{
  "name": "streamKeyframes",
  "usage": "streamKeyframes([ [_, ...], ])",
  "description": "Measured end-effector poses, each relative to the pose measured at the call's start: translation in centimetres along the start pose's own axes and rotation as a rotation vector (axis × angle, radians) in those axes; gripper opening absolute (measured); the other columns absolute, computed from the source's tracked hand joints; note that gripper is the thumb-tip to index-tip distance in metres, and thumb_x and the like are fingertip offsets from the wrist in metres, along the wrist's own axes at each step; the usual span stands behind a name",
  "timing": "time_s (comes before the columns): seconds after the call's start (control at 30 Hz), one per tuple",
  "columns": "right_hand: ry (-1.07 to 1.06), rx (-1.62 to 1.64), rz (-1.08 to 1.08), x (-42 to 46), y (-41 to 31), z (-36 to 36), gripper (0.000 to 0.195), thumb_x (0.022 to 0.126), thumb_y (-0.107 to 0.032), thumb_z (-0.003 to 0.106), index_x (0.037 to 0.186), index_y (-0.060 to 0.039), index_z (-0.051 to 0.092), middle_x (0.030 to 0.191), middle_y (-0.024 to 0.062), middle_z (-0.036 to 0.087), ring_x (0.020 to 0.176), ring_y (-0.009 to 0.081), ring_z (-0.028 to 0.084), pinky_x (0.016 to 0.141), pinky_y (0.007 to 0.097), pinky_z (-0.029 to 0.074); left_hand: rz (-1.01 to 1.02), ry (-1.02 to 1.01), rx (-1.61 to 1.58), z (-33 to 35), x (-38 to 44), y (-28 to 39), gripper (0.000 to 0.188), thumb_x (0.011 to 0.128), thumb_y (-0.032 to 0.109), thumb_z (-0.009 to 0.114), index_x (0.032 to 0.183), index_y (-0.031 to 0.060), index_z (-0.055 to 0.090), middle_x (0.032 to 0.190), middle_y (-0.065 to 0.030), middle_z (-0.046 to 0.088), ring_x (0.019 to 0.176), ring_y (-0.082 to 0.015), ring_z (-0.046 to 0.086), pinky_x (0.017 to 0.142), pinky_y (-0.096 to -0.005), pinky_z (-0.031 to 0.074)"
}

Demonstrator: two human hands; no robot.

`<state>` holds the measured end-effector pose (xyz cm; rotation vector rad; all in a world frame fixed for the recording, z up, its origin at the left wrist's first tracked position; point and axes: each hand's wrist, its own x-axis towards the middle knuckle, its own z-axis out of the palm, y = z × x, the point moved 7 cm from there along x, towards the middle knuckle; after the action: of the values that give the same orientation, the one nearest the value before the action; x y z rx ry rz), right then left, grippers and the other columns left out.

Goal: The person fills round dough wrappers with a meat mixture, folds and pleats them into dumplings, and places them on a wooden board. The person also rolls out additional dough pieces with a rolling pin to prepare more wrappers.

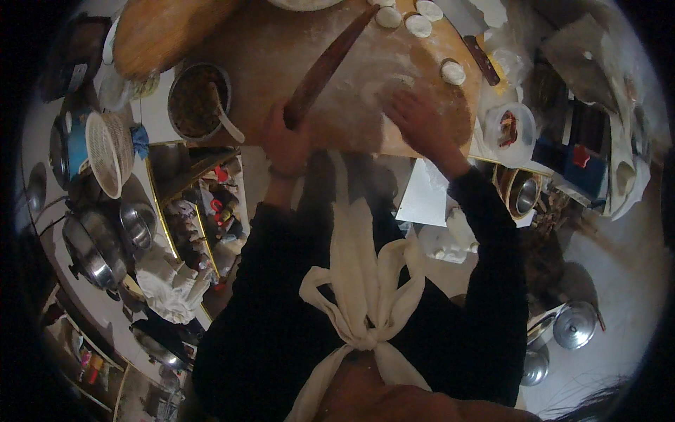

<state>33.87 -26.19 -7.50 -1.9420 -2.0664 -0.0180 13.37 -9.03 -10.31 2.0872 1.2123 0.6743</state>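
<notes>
My left hand [287, 138] grips the near end of a tapered wooden rolling pin [332, 63], which slants up and right over the floured wooden board [253, 84]. On the board, my right hand [414, 116] reaches forward, palm down and blurred. Its fingertips are at a pale floury patch, perhaps flattened dough; whether they hold it is unclear. To the right of that hand sits a floured dough round [453, 72]. Several more, including one dough piece [388, 17], lie by the pin's far end. A metal bowl of dark chopped filling [192, 100] with a pale spoon [227, 116] stands left of my left hand.
A cleaver [481, 58] lies along the board's right edge. Beyond it stands a plastic tub [511, 134] with reddish contents. To the left are a round wooden board [158, 37], a plastic colander [109, 155] and a steel pot [97, 253]. An open drawer [200, 211] holds assorted items below the counter.
</notes>
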Motion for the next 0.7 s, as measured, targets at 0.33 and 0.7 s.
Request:
streamKeyframes([
  [0.33, 0.232, -0.001, 0.449, -2.1, 3.1, -5.5, 0.058, 0.088, -0.031, 0.067, 0.142, -0.0123, 0.051, 0.147, 0.0153, 0.048, 0.132, 0.0347, 0.048, 0.107, 0.0469, 0.040, 0.697, -0.366, 0.287, 4.3, 2.6, 6.2, 0.045, 0.084, 0.027, 0.067, 0.125, 0.0114, 0.060, 0.133, -0.0120, 0.059, 0.123, -0.0323, 0.054, 0.105, -0.0484, 0.040],
  [0.7, -0.059, -0.113, 0.519, 2.6, 4.6, -5.1, 0.068, 0.093, -0.041, 0.058, 0.151, -0.0110, 0.037, 0.159, 0.0130, 0.031, 0.145, 0.0316, 0.030, 0.118, 0.0531, 0.023, 0.402, -0.084, 0.502, 10.1, 8.4, 8.7, 0.081, 0.090, 0.054, 0.059, 0.150, 0.0043, 0.038, 0.160, -0.0135, 0.031, 0.148, -0.0346, 0.025, 0.116, -0.0564, 0.023],
])
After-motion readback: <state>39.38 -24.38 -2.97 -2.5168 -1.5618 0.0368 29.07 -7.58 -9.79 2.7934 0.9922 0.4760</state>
